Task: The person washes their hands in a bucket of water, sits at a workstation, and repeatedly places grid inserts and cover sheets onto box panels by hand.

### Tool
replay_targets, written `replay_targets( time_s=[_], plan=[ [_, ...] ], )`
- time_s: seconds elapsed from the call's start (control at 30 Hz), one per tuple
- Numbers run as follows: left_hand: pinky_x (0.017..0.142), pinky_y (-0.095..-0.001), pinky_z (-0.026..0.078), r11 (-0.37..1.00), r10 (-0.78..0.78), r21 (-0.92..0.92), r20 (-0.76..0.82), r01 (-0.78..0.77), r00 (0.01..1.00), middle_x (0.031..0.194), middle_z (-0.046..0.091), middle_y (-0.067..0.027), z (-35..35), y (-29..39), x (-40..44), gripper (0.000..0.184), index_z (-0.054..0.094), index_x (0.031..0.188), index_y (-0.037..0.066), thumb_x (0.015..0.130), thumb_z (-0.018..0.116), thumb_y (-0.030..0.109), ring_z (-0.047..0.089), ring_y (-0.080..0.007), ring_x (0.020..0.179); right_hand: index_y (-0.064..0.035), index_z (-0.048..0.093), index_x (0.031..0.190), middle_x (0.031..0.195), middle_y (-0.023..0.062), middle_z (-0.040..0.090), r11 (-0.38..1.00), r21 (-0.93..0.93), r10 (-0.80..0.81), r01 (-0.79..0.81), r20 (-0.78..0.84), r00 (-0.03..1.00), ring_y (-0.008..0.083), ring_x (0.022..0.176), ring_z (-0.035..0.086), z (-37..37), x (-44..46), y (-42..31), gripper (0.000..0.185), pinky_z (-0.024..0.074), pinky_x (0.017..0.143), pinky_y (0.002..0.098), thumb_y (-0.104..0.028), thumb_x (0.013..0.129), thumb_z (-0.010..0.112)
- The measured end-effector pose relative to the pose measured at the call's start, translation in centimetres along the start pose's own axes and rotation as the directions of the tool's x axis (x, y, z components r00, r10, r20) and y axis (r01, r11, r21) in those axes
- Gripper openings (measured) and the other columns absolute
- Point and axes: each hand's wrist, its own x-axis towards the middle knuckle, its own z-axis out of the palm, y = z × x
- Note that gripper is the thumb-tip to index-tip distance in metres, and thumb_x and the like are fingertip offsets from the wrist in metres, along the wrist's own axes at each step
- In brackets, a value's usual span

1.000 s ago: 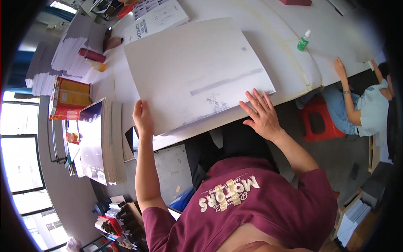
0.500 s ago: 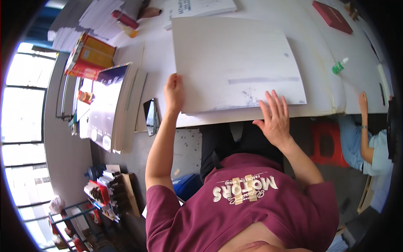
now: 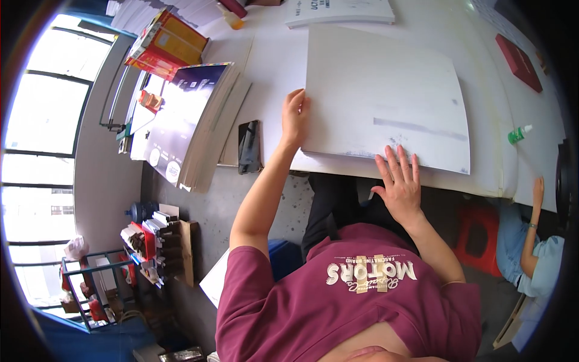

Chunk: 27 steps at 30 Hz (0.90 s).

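A large white board or sheet stack (image 3: pixel 380 78) lies flat on the table, with a grey smudged strip and dark specks near its front edge. My left hand (image 3: pixel 295 114) is at the board's left edge, its fingers bent and pressed together on that edge. Fingers spread, my right hand (image 3: pixel 399 184) rests its fingertips on the front edge, close to the specks. Left of my left hand lies a dark phone (image 3: pixel 249 146) near the table's edge.
Left stands a thick stack of printed sheets (image 3: pixel 187 120), with a red and yellow tin (image 3: pixel 169 45) behind. A white book (image 3: pixel 338 11) is at the back. Right are a red box (image 3: pixel 518 62), a green bottle (image 3: pixel 516 135) and a co-worker's hand (image 3: pixel 538 192). A red stool (image 3: pixel 477 238) stands below.
The view has swung left, so the table and board appear farther right. Both hands stay at the board's edges, my right hand's fingers still spread.
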Motion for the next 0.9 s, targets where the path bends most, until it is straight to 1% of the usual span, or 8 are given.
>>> replay_targets(
  time_s=[0.1, 0.2, 0.4, 0.5, 0.7, 0.73, 0.83, 0.9],
  plan=[
    [0.097, -0.0339, 0.047, 0.999, -0.022, -0.029, 0.043, 0.024, 0.999, 0.140, 0.052, -0.0174, 0.0, -0.1, -0.3, 0.034, 0.058, 0.131, 0.002, 0.099, 0.054, 0.014, 0.059, -0.0276, 0.114, -0.0141, 0.038, 0.149, 0.155, 0.0109, 0.034, 1.000, -0.018, -0.008, 0.008, 0.002, 1.000, 0.0353, 0.144, 0.029, 0.0, 0.1, -0.1, 0.091, 0.0237, 0.116, 0.0578, -0.039, 0.072, 0.079],
    [0.096, -0.0342, 0.048, 1.000, -0.010, 0.025, 0.037, 0.009, 0.999, 0.136, 0.055, -0.0184, 0.0, -0.1, -0.4, 0.033, 0.058, 0.130, 0.002, 0.100, 0.053, 0.014, 0.061, -0.0283, 0.111, -0.0142, 0.038, 0.149, 0.156, 0.0109, 0.034, 1.000, -0.019, -0.010, 0.011, 0.008, 1.000, 0.0353, 0.144, 0.029, 0.0, 0.1, -0.1, 0.091, 0.0239, 0.116, 0.0577, -0.038, 0.072, 0.079],
    [0.092, -0.0374, 0.049, 0.990, 0.038, 0.133, 0.036, -0.043, 0.999, 0.118, 0.065, -0.0199, 0.0, 0.2, -0.8, 0.034, 0.057, 0.131, 0.003, 0.100, 0.052, 0.013, 0.063, -0.0329, 0.105, -0.0141, 0.037, 0.149, 0.155, 0.0107, 0.034, 1.000, -0.018, -0.003, 0.003, 0.011, 1.000, 0.0354, 0.144, 0.029, -0.1, 0.1, -0.2, 0.092, 0.0240, 0.116, 0.0577, -0.038, 0.071, 0.080],
    [0.085, -0.0409, 0.050, 0.976, 0.144, 0.165, 0.001, -0.142, 0.990, 0.108, 0.066, -0.0200, 0.3, -0.1, -0.9, 0.031, 0.059, 0.127, 0.002, 0.099, 0.051, 0.010, 0.063, -0.0359, 0.097, -0.0127, 0.038, 0.148, 0.155, 0.0118, 0.034, 1.000, -0.023, -0.006, 0.006, 0.003, 1.000, 0.0362, 0.144, 0.029, -0.2, 0.2, -0.3, 0.091, 0.0239, 0.116, 0.0582, -0.038, 0.071, 0.079],
    [0.070, -0.0484, 0.046, 0.831, 0.367, 0.454, -0.015, -0.321, 0.930, 0.084, 0.063, -0.0208, 0.8, -0.6, -0.9, 0.019, 0.063, 0.105, -0.001, 0.088, 0.054, -0.001, 0.060, -0.0397, 0.078, -0.0094, 0.045, 0.142, 0.147, 0.0165, 0.042, 1.000, 0.022, -0.006, 0.007, -0.004, 1.000, 0.0389, 0.140, 0.034, -0.5, 0.2, 0.0, 0.087, 0.0248, 0.113, 0.0611, -0.043, 0.069, 0.080],
    [0.067, -0.0485, 0.045, 0.838, 0.462, 0.358, -0.066, -0.411, 0.884, 0.080, 0.061, -0.0208, 1.2, -0.4, -0.7, 0.016, 0.063, 0.101, -0.001, 0.088, 0.053, -0.003, 0.059, -0.0388, 0.075, -0.0094, 0.047, 0.140, 0.146, 0.0166, 0.043, 1.000, 0.009, -0.001, 0.001, -0.006, 1.000, 0.0389, 0.139, 0.035, -0.5, 0.3, 0.1, 0.086, 0.0259, 0.112, 0.0612, -0.044, 0.069, 0.079],
    [0.073, -0.0450, 0.049, 0.850, 0.323, 0.430, 0.035, -0.306, 0.946, 0.089, 0.066, -0.0208, 0.8, 0.8, -1.1, 0.026, 0.064, 0.113, -0.001, 0.089, 0.053, -0.003, 0.063, -0.0384, 0.082, -0.0090, 0.049, 0.137, 0.145, 0.0161, 0.043, 0.998, 0.065, 0.009, -0.005, -0.068, 0.998, 0.0391, 0.137, 0.038, -0.3, 0.2, 0.2, 0.081, 0.0254, 0.112, 0.0618, -0.049, 0.072, 0.076],
    [0.080, -0.0437, 0.049, 0.834, 0.304, 0.474, 0.030, -0.281, 0.952, 0.099, 0.067, -0.0217, 0.8, 0.5, -1.2, 0.028, 0.063, 0.119, -0.003, 0.093, 0.053, 0.001, 0.063, -0.0387, 0.091, -0.0101, 0.055, 0.129, 0.135, 0.0138, 0.052, 0.964, 0.262, 0.091, -0.049, -0.149, 0.985, 0.0351, 0.130, 0.046, -1.1, 0.4, 1.1, 0.069, 0.0314, 0.109, 0.0530, -0.046, 0.075, 0.077]
  ],
)
